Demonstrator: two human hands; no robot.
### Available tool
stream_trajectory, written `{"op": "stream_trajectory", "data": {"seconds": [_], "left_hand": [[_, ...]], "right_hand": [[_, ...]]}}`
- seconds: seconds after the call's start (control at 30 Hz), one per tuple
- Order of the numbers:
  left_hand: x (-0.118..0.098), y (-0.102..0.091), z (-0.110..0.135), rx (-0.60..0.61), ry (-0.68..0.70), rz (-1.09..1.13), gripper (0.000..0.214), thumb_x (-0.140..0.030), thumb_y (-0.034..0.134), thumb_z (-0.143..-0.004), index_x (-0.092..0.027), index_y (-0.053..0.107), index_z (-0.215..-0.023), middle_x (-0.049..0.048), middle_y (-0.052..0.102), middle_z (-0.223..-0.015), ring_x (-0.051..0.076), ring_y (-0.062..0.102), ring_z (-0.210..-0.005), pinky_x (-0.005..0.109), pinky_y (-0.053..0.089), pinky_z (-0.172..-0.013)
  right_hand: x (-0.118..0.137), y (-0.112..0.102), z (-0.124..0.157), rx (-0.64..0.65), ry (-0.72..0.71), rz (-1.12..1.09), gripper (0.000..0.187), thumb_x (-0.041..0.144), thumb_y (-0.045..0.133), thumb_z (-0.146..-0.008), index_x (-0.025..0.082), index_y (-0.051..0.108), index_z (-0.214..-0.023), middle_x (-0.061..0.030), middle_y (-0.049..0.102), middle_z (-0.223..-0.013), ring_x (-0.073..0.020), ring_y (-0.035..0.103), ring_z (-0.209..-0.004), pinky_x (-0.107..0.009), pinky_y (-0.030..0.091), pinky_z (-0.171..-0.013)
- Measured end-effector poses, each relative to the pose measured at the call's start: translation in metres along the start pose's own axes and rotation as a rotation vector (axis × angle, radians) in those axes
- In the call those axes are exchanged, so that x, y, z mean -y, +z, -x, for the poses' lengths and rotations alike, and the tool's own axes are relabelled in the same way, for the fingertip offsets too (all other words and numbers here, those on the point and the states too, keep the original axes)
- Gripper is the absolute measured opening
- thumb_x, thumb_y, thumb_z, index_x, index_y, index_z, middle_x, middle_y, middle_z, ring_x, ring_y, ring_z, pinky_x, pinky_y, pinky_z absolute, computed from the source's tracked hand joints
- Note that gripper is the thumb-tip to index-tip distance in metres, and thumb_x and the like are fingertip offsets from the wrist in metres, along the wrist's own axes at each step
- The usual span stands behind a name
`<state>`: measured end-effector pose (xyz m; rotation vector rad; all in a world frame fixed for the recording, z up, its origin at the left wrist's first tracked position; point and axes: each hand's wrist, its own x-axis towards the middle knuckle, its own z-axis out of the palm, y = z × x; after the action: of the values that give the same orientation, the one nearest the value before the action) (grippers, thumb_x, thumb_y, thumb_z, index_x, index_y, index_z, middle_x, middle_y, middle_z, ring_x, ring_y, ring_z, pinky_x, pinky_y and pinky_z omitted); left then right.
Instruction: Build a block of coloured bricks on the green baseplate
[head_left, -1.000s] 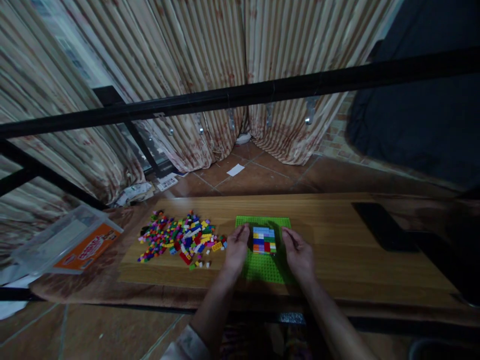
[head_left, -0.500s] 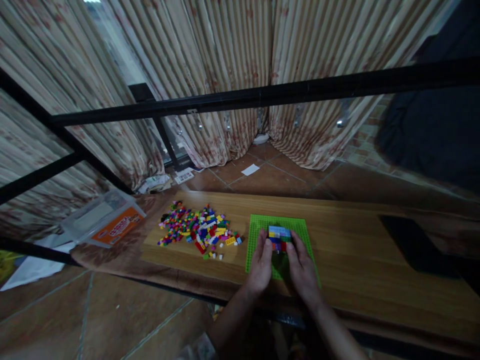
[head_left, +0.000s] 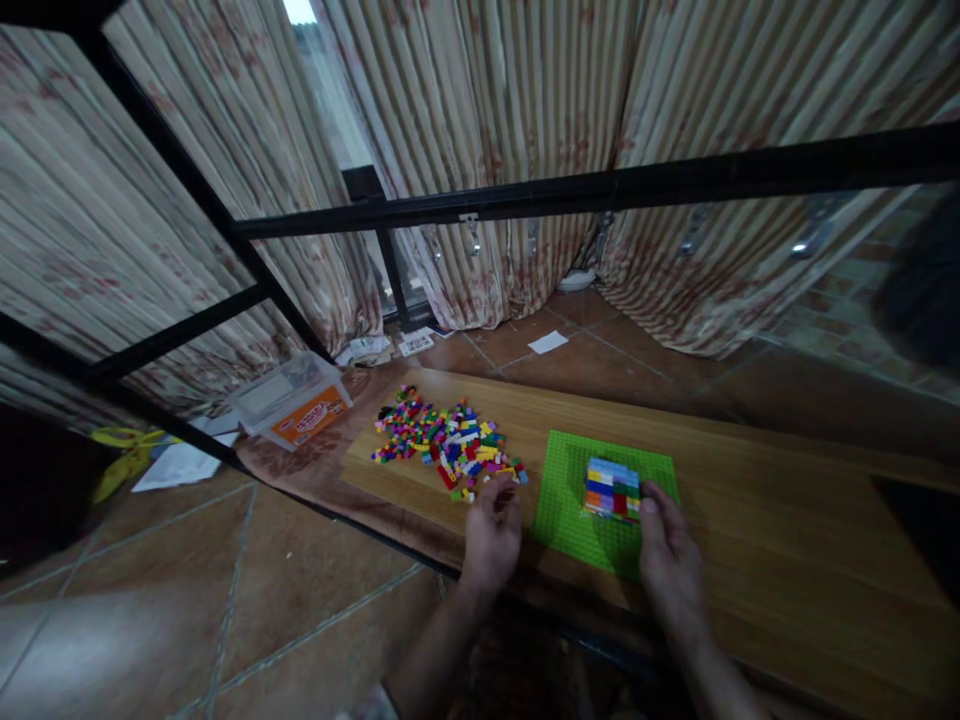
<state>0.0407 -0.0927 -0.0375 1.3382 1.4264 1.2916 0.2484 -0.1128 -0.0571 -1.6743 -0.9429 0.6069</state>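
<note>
A block of stacked building bricks (head_left: 613,492), light blue on top with rows of mixed colours on its side, sits over the green baseplate (head_left: 562,500). At its right edge, my right hand (head_left: 671,545) grips it between thumb and fingers. My left hand (head_left: 493,535) is off the block, left of the baseplate, with curled fingers apart and no brick visible in them. Just beyond its fingertips lies the near edge of a loose pile of small coloured bricks (head_left: 450,440).
The wooden board (head_left: 750,500) bears the baseplate and pile. Left of it, a clear plastic box (head_left: 292,400) with an orange label rests on brown cloth (head_left: 360,500). A black flat object (head_left: 919,520) lies far right. A black metal rail (head_left: 525,200) crosses before the curtains.
My left hand has let go of the block and moved left toward the loose bricks. My right hand stays at the block's right side. The view has swung left.
</note>
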Motion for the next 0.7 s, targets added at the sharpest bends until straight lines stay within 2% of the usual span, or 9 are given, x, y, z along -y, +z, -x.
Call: {"op": "stream_trajectory", "data": {"seconds": [0.1, 0.2, 0.3, 0.43, 0.57, 0.7], "left_hand": [[0.004, -0.029, -0.007, -0.098, 0.069, -0.185, 0.024, -0.022, 0.054, -0.086, -0.017, 0.063, -0.108, 0.0087, 0.067, -0.102, 0.019, 0.064, -0.095, 0.031, 0.051, -0.084], [0.005, -0.044, -0.012, -0.114, 0.123, -0.401, 0.023, -0.020, 0.054, -0.085, -0.019, 0.064, -0.106, 0.0070, 0.065, -0.099, 0.018, 0.063, -0.088, 0.031, 0.052, -0.080], [0.002, -0.041, -0.018, -0.044, 0.241, -0.587, 0.027, -0.017, 0.052, -0.086, -0.022, 0.065, -0.109, 0.0081, 0.062, -0.105, 0.020, 0.060, -0.097, 0.035, 0.050, -0.086], [-0.001, -0.028, -0.030, 0.039, 0.378, -0.788, 0.034, -0.013, 0.053, -0.083, -0.022, 0.065, -0.114, 0.0104, 0.057, -0.114, 0.026, 0.053, -0.106, 0.043, 0.047, -0.094], [0.000, -0.020, -0.039, 0.089, 0.397, -0.888, 0.035, -0.014, 0.052, -0.084, -0.022, 0.065, -0.115, 0.0105, 0.056, -0.114, 0.027, 0.050, -0.104, 0.044, 0.046, -0.092], [-0.001, -0.019, -0.044, 0.090, 0.399, -0.919, 0.033, -0.012, 0.050, -0.084, -0.021, 0.066, -0.111, 0.0101, 0.058, -0.110, 0.027, 0.052, -0.101, 0.043, 0.046, -0.092]], "right_hand": [[-0.006, -0.003, 0.001, -0.041, 0.010, -0.036, 0.056, 0.057, 0.047, -0.087, 0.018, 0.057, -0.127, -0.0127, 0.061, -0.128, -0.0281, 0.054, -0.119, -0.047, 0.037, -0.103], [-0.014, -0.006, 0.003, -0.087, 0.005, -0.078, 0.054, 0.056, 0.050, -0.085, 0.019, 0.060, -0.124, -0.0123, 0.064, -0.123, -0.0276, 0.058, -0.113, -0.046, 0.040, -0.100], [-0.021, -0.008, 0.003, -0.100, -0.004, -0.071, 0.051, 0.055, 0.053, -0.084, 0.019, 0.062, -0.120, -0.0120, 0.065, -0.119, -0.0269, 0.060, -0.109, -0.046, 0.042, -0.098], [-0.021, -0.008, 0.002, -0.097, 0.012, -0.121, 0.050, 0.055, 0.053, -0.084, 0.019, 0.063, -0.118, -0.0120, 0.066, -0.118, -0.0252, 0.062, -0.103, -0.043, 0.045, -0.094], [-0.020, -0.007, 0.000, -0.099, 0.042, -0.176, 0.049, 0.055, 0.054, -0.083, 0.018, 0.063, -0.115, -0.0128, 0.067, -0.116, -0.0235, 0.065, -0.095, -0.041, 0.048, -0.089], [-0.020, -0.005, 0.000, -0.107, 0.054, -0.184, 0.048, 0.055, 0.054, -0.084, 0.019, 0.064, -0.114, -0.0128, 0.067, -0.117, -0.0234, 0.065, -0.096, -0.042, 0.048, -0.090]]}}
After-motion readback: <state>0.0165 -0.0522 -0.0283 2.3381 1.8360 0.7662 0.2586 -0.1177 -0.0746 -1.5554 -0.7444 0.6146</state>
